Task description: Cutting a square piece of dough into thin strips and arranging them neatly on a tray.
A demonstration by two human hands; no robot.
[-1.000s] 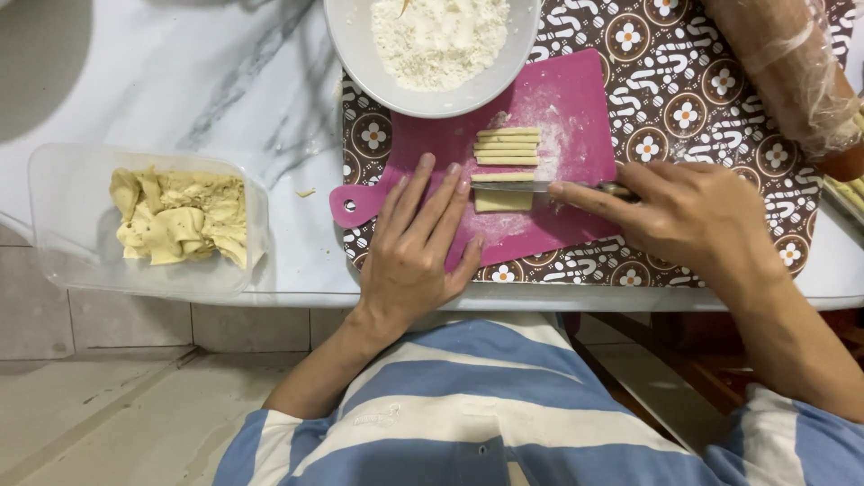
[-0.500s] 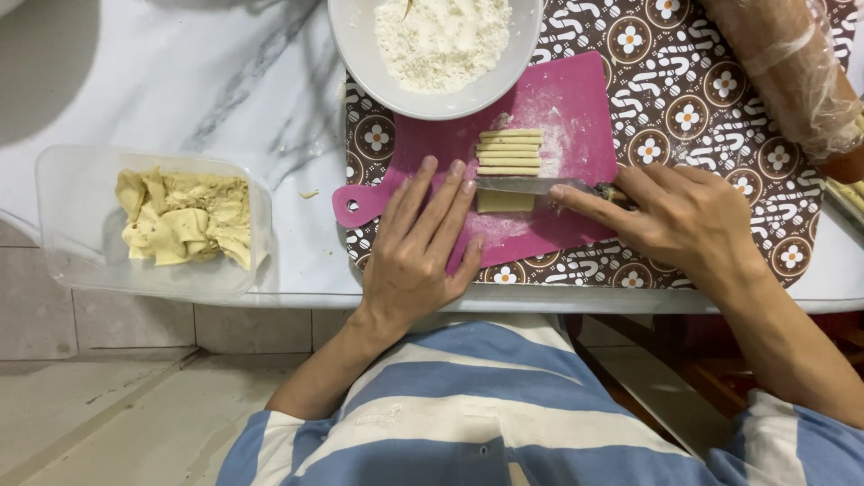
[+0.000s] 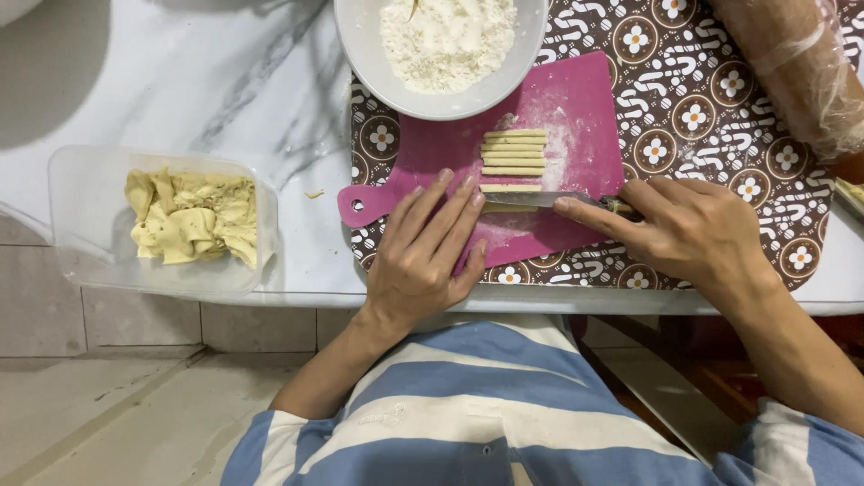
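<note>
A pink cutting board [image 3: 576, 99] dusted with flour carries several thin pale dough strips [image 3: 513, 153] laid side by side. My right hand [image 3: 684, 229] grips a knife [image 3: 540, 199] whose blade lies across the dough piece [image 3: 506, 208] at the near end of the row, index finger along the blade's back. My left hand [image 3: 427, 247] lies flat on the board, fingers spread, fingertips touching that dough piece beside the blade.
A white bowl of flour [image 3: 441, 45] sits behind the board. A clear plastic tub [image 3: 81, 216] with crumpled dough scraps [image 3: 193, 216] stands at the left on the marble counter. A patterned brown mat [image 3: 711, 108] lies under the board, a wrapped roll [image 3: 792, 63] at the far right.
The knife blade has shifted slightly toward me along the dough, and one more strip lies apart in the row. My left hand has barely moved.
</note>
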